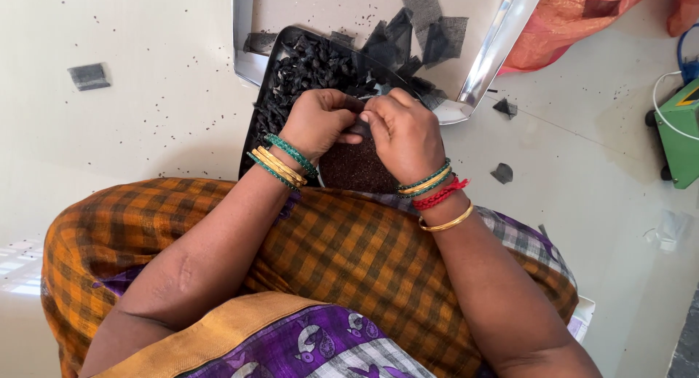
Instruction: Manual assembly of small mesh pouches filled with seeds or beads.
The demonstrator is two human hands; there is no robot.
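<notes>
Hands at work over a black tray (280,65): a small dark mesh piece (358,127) is pinched between the fingertips of the left hand (318,121) and the right hand (405,134), both closed on it above a mound of dark seeds (357,168). Small black bundles (309,68) are heaped on the tray. Loose mesh squares (426,25) are scattered on a steel tray (495,46) beyond.

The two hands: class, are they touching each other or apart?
Touching. The head view shows the left hand and right hand meeting at the fingertips, above the black tray.
</notes>
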